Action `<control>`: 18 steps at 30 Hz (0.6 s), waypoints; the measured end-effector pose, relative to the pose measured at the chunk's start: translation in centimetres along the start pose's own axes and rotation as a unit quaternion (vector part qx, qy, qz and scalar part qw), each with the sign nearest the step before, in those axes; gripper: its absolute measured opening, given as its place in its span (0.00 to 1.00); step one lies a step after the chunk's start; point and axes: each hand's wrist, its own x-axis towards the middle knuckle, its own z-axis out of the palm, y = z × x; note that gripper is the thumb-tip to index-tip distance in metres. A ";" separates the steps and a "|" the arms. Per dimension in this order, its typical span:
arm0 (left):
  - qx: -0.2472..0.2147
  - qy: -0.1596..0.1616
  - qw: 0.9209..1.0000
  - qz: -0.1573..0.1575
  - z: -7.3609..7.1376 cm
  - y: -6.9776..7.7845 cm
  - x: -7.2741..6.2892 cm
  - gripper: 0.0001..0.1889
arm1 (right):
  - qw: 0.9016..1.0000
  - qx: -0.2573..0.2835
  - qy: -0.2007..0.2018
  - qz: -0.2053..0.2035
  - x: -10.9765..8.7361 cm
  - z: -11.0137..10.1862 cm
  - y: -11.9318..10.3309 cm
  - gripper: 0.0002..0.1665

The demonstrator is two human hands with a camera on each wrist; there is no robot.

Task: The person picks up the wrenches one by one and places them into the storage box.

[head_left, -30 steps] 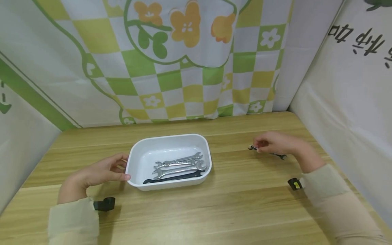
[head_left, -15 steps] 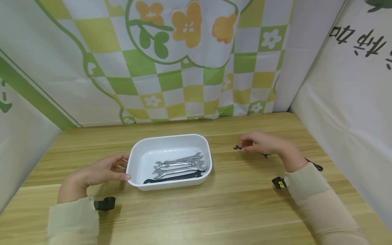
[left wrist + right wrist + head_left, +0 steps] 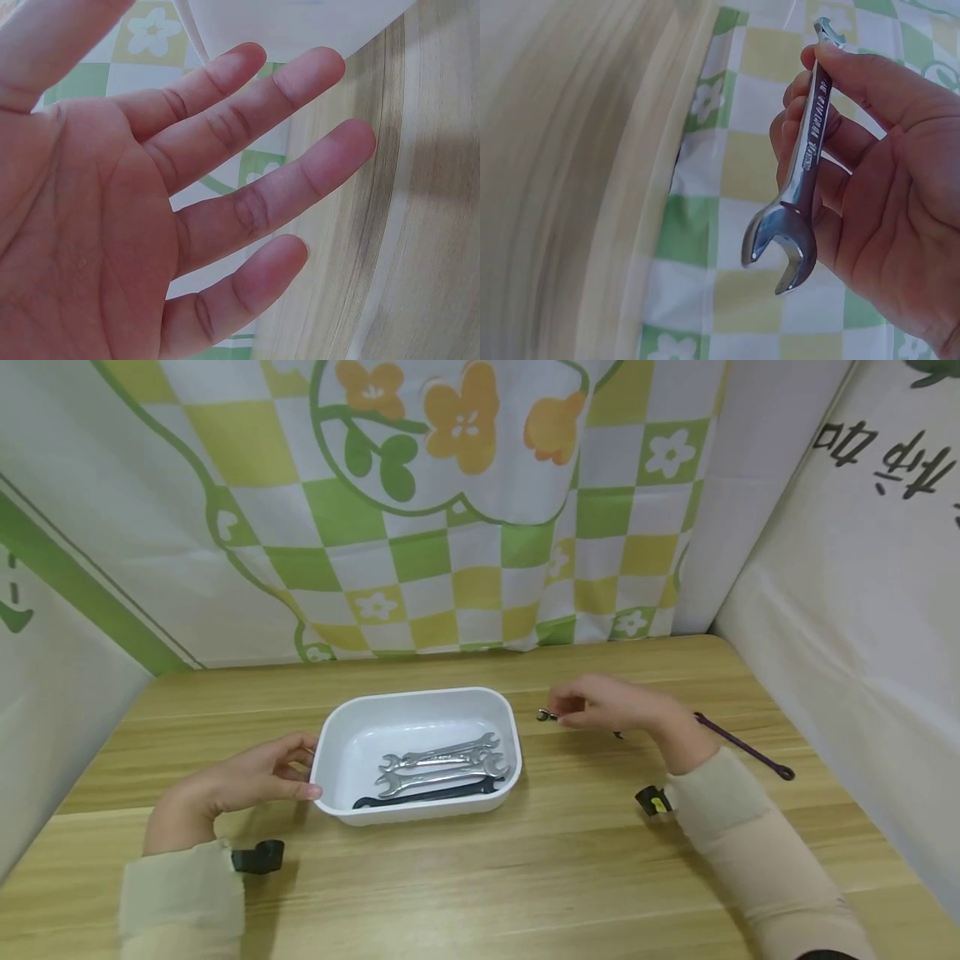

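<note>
My right hand (image 3: 600,702) pinches a silver open-end wrench (image 3: 808,150) between thumb and fingers, just right of the white tray (image 3: 352,714). In the head view most of that wrench is hidden behind the hand. My left hand (image 3: 251,781) rests at the tray's left end, its fingers fairly straight and touching the wall. The left wrist view shows that palm with nothing in it. Inside the tray lie several silver wrenches (image 3: 438,777) and a black wrench (image 3: 427,795) along the front side.
A dark purple wrench (image 3: 742,746) lies at the table's right side, behind the right forearm. The wooden table (image 3: 450,893) is bounded by a checkered cloth (image 3: 420,556) at the back and a white cloth wall (image 3: 847,610) on the right.
My right hand has carried the wrench leftward, closer to the tray. The dark purple wrench, hidden by the arm before, has come into view. My left hand and the tray stay put.
</note>
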 end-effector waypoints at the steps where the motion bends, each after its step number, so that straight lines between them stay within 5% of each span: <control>1: 0.000 0.001 1.000 -0.002 0.0 0.0 0.0 0.34 | 1.000 0.000 0.000 -0.002 0.3 0.0 -0.2 0.05; 18: -0.007 0.001 1.000 -0.004 0.1 0.1 0.0 0.34 | 0.996 -0.019 -0.009 -0.084 5.2 0.3 -5.3 0.03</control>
